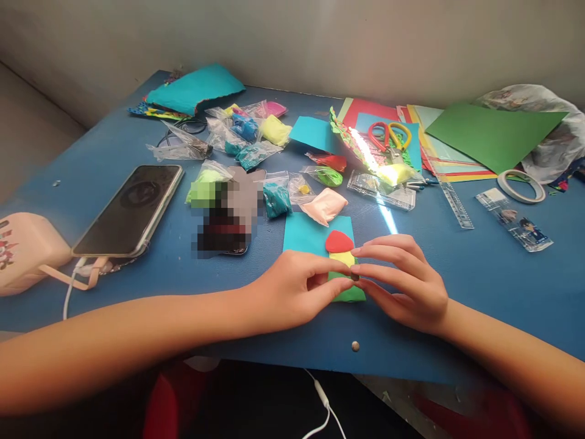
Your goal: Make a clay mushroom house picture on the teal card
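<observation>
My left hand (pixel 297 286) and my right hand (pixel 406 280) meet above a light-blue card (pixel 304 235) near the table's front edge. A small dark brown piece of clay (pixel 354 276) sits pinched between the fingertips of both hands. Just behind it on the card lies a flat clay shape with a red cap (pixel 339 242) over a yellow stem (pixel 342 258). Green clay (pixel 351 295) covers the card's near end. My left fingers hide part of the yellow and green areas.
Bagged clay, including a teal packet (pixel 277 198) and a peach packet (pixel 325 205), lies behind the card. Scissors (pixel 389 135), a clear ruler (pixel 457 204), tape (pixel 521 185) and green paper (pixel 498 135) are at the right. A phone (pixel 130 210) with a pink power bank (pixel 30 253) rests left.
</observation>
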`<move>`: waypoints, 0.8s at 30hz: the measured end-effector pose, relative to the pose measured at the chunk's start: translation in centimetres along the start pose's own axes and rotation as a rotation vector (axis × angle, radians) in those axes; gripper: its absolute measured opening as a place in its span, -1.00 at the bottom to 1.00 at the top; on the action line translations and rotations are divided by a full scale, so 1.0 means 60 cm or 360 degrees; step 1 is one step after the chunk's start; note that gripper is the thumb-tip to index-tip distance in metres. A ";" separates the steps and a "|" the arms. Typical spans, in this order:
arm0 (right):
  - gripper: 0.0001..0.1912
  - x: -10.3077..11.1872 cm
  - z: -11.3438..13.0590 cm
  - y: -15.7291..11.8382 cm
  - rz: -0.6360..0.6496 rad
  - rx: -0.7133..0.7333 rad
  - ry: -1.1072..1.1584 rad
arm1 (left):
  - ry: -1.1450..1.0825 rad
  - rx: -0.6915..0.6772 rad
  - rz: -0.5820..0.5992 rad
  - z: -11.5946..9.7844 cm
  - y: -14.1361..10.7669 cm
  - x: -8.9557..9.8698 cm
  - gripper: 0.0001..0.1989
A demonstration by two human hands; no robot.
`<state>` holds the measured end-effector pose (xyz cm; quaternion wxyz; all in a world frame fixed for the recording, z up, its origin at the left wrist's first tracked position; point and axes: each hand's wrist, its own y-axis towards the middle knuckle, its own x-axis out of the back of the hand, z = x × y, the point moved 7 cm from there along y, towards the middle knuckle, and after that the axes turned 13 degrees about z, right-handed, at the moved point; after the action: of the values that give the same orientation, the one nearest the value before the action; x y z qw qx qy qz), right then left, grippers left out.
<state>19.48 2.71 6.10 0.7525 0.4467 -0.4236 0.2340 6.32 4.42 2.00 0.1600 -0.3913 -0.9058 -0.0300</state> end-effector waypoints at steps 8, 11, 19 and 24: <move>-0.77 -0.008 -0.006 0.001 -0.0001 -0.0066 0.0211 | -0.0318 0.0121 -0.0134 0.015 0.005 0.006 -0.73; -0.83 -0.009 -0.011 0.001 -0.0033 -0.0124 0.0261 | -0.0315 0.0136 -0.0144 0.019 0.007 0.007 -0.73; -0.80 -0.015 -0.010 0.001 -0.0037 -0.0146 0.0297 | -0.0461 0.0206 -0.0111 0.023 0.009 0.010 -0.76; -0.77 -0.010 0.004 0.000 -0.0123 -0.0032 0.0028 | -0.0433 0.0156 -0.0090 0.019 0.010 0.007 -0.77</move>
<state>19.09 2.53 5.65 0.7691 0.4531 -0.4017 0.2045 6.17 5.34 1.00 0.0538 -0.3578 -0.9301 0.0630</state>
